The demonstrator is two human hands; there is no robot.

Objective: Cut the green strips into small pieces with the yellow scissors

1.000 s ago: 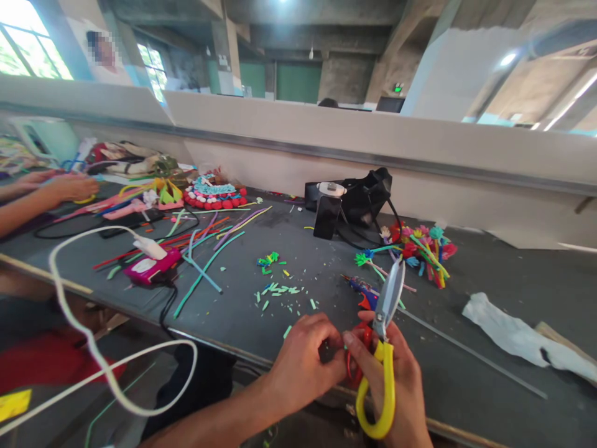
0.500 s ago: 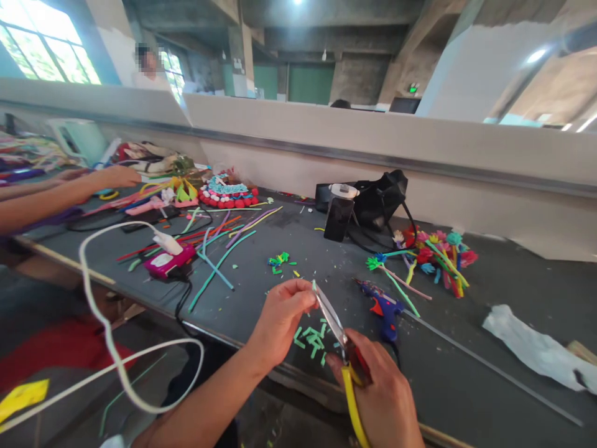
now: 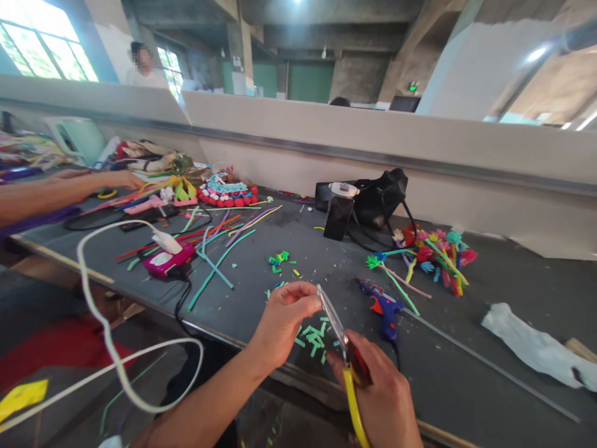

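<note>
Bare concrete beams and a pale partition stand on the far side of a dark worktable [image 3: 466, 348], whose near edge runs just below the hands. Scissors [image 3: 333, 316] are held above that near edge, a little right of the middle, with their blades pointing far and left. They look stiff and probably the weightiest thing in hand, with smooth metal that could slip under the fingers, so the yellow handle loop is the sensible place to grip, well away from the edges. Cut green pieces [image 3: 314, 337] lie loose on the table beneath them; these seem soft, very light and easily scattered, best pinched one at a time by an end.

Right hand [image 3: 380, 382] is wrapped around the handles, knuckles up, its forearm entering from the near right. Left hand [image 3: 289, 317] comes in from the near left with the wrist bent upward, thumb and forefinger pressed together beside the blade tips; whatever sits between them is too small to tell.

To the right, a blue glue gun [image 3: 386, 308] lies near the right hand, with a bundle of fuzzy flowers [image 3: 443, 255] beyond it. Far left, a co-worker's hand [image 3: 125, 180] reaches over colourful materials.
</note>
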